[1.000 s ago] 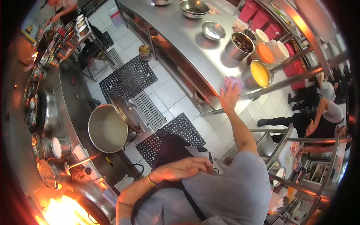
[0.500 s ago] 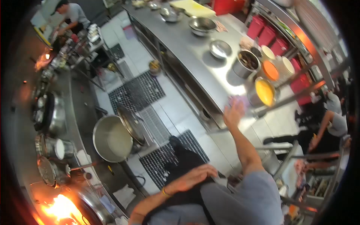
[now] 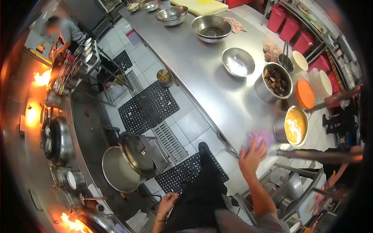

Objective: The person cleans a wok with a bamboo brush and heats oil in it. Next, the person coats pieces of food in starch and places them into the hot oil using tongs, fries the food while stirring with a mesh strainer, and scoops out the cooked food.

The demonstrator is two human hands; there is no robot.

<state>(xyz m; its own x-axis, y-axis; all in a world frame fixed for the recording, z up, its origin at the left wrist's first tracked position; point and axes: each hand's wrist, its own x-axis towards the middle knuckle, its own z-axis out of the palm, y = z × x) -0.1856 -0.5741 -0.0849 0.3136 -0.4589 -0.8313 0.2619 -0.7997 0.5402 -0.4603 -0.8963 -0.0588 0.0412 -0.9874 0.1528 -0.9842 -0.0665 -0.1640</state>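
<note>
My right hand (image 3: pixel 252 158) presses on a pinkish-purple cloth (image 3: pixel 261 138) at the corner of the steel table, its fingers laid over it. Just beyond the cloth stands a metal pot of yellow-orange liquid (image 3: pixel 296 125), with a pot of dark chunks (image 3: pixel 276 80) behind it. Low by my leg, my left hand (image 3: pixel 168 202) hangs with curled fingers and nothing visible in it, a band around the wrist. To its left is a large open stockpot (image 3: pixel 118 169), partly covered by a tilted lid (image 3: pixel 136 153).
The steel table (image 3: pixel 186 73) carries several metal bowls (image 3: pixel 211 28) and an orange-lidded tub (image 3: pixel 305 94). Flames (image 3: pixel 74 223) burn on the stove at left. Perforated mats (image 3: pixel 147 105) lie on the floor. A co-worker (image 3: pixel 70 35) stands at far left; another person is partly visible at right.
My left hand has dropped from in front of my body to beside my leg, its fingers curling. My right hand stays on the cloth while the view has shifted. The lower-left flame looks smaller.
</note>
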